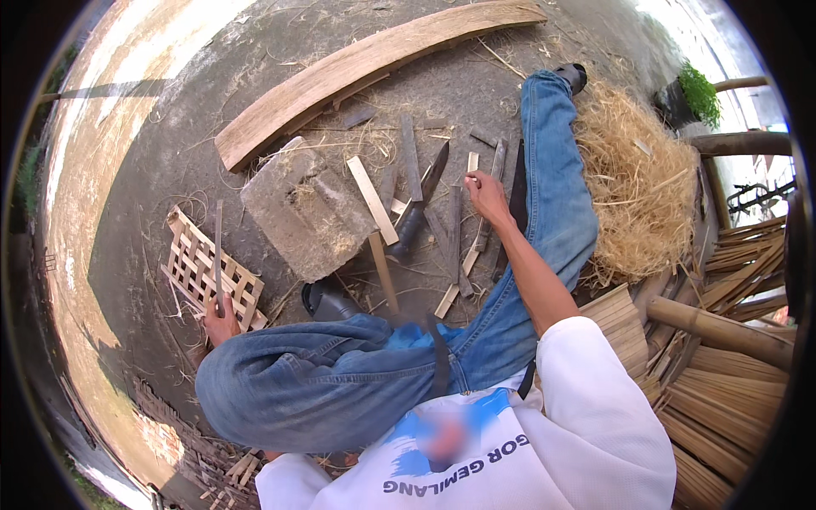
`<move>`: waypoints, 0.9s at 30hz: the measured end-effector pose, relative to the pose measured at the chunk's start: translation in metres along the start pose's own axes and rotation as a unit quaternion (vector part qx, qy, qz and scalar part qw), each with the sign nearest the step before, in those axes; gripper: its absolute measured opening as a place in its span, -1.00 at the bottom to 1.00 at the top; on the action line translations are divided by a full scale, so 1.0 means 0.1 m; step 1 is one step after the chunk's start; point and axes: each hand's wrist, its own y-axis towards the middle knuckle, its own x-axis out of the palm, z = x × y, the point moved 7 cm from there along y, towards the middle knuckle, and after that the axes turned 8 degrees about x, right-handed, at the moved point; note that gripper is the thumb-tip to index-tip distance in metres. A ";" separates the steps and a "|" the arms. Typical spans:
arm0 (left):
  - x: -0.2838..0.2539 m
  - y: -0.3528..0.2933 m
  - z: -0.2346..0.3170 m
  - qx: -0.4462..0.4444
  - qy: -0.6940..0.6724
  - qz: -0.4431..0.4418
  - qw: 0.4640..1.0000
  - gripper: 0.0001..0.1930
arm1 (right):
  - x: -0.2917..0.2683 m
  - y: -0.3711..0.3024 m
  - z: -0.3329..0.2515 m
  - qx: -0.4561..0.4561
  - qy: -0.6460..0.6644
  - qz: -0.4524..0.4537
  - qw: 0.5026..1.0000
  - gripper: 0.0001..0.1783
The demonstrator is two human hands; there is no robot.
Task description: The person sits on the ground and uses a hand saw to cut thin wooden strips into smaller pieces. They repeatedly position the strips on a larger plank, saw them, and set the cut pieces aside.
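Observation:
My left hand (220, 324) is down at the left beside my bent knee, fingers closed on a thin bamboo strip (218, 251) that stands up across a small woven bamboo lattice (197, 265) on the ground. My right hand (487, 195) reaches forward along my outstretched leg, its fingertips pinched on the end of a short pale bamboo strip (473, 163). Several more split strips (455, 229) lie scattered just left of that hand. A large knife (422, 197) with a dark handle lies among them, apart from both hands.
A grey stone block (304, 211) sits between the hands, with a flat stick (372, 200) leaning on it. A long curved plank (365, 66) lies beyond. A straw pile (639, 191) is to the right, and stacked bamboo slats and poles (722, 374) are at the lower right.

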 end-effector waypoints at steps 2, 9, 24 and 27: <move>0.26 -0.06 -0.31 -0.014 0.011 -0.045 0.999 -0.57 | -0.25 -0.13 0.01 0.047 -0.050 0.075 0.995 -0.55; 0.82 -0.26 -0.78 0.082 -0.084 0.006 0.993 -0.62 | -0.11 -0.11 0.53 0.166 -0.095 0.086 0.978 -0.42; 1.84 -1.28 1.81 0.160 -0.143 -0.476 0.853 -0.48 | 0.17 -0.67 -0.83 0.241 0.539 -0.222 0.776 -0.66; 2.11 -1.37 1.76 0.086 -0.257 -0.515 0.813 -0.50 | 0.16 -0.79 -1.03 0.221 0.484 -0.204 0.822 -0.64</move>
